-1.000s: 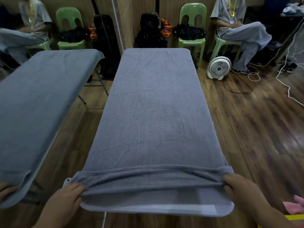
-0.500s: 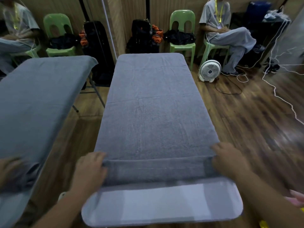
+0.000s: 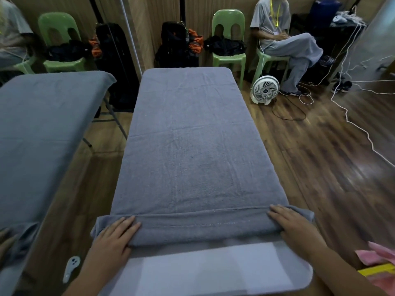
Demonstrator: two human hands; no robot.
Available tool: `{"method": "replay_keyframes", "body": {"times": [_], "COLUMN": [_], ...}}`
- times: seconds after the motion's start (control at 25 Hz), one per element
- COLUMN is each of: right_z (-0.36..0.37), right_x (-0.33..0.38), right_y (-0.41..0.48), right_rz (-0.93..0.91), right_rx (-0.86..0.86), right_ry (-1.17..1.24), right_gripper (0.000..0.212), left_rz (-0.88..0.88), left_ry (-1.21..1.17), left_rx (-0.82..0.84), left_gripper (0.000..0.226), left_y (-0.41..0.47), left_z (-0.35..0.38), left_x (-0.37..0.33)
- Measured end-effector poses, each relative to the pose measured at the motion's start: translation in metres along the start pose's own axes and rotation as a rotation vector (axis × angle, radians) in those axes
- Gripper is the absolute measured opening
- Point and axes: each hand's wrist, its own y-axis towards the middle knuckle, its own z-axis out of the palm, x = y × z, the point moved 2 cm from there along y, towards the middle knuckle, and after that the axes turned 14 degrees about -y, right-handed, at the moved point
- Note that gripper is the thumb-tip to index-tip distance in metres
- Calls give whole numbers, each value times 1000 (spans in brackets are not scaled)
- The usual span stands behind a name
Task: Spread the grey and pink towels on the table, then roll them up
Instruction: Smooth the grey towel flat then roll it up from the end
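Table (image 3: 213,272) under grey towel (image 3: 192,146); wooden floor (image 3: 320,159).

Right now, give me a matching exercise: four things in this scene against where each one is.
1 grey towel
2 pink towel
3 fan
4 left hand

A standing on the wooden floor
B flat on the rolled part, left side
C spread along the table, near end rolled
D lower right edge of view

Pairs: 1-C, 2-D, 3-A, 4-B
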Motion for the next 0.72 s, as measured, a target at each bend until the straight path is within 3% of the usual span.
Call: {"method": "replay_keyframes", "body": {"times": [0.16,0.24,0.4,0.52,0.64,0.72], "right_z": [-29,-49,-73,-65,-44,-29], "right_x": [-7,-10,-33,-22,23,29], "right_y": [4,14,67,83,59,50], "right_rz": [101,41,25,28,-232,-191], "right_rx": [56,141,277,97,-26,-57], "right_ry": [26,76,33,-106,-166,-63], "right_gripper": [15,19,22,32,43,51], "left_rz": [-93,-159,-179,-78,73,24], "left_ry": [-118,-159,-138,39,134,113], "left_rx": [-108,-73,-38,-193,-52,-34], "left_gripper": [34,15,11,32,55,60], "left_y": [-12,-15,28,54,41,37], "left_z": [-12,-31,-59,-56,-20,-10], "left_x": [-20,-31,-20,-15,-32,-21]}}
